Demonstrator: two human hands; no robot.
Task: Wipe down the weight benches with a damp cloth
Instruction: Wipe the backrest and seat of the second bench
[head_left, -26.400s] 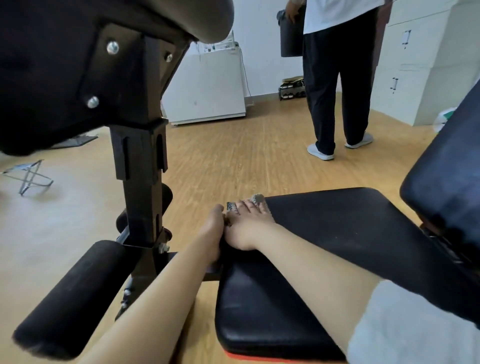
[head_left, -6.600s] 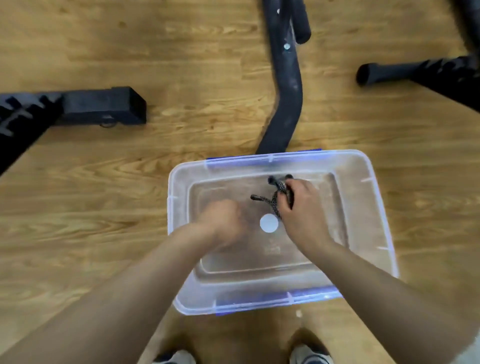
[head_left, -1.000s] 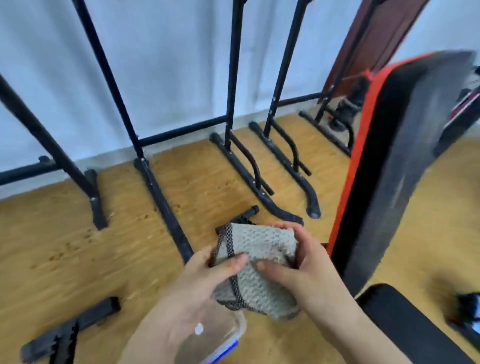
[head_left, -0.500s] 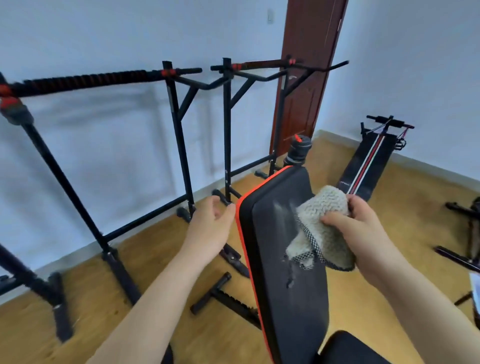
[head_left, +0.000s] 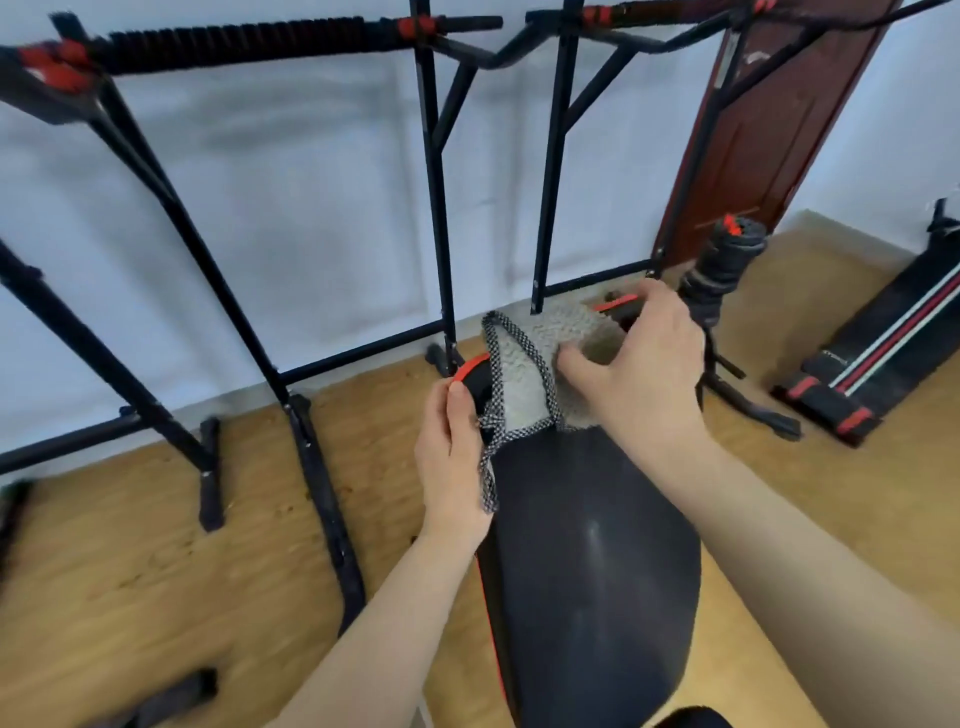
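Head view: the cloth (head_left: 524, 374) is draped over the top, far end of the inclined backrest pad (head_left: 587, 571). Its checkered border hangs down the pad's left side. On top of it sits the right hand (head_left: 644, 364), fingers bent and gripping the cloth against the pad's upper edge. Just below, the left hand (head_left: 452, 457) clasps the pad's red-trimmed left edge, thumb on the front face, touching the hanging border.

The pad's long axis runs from the hands down toward the camera, and the bare black face lies on the near side of the cloth. Judgement: the next stroke pulls the right hand down that axis while the left steadies the pad.
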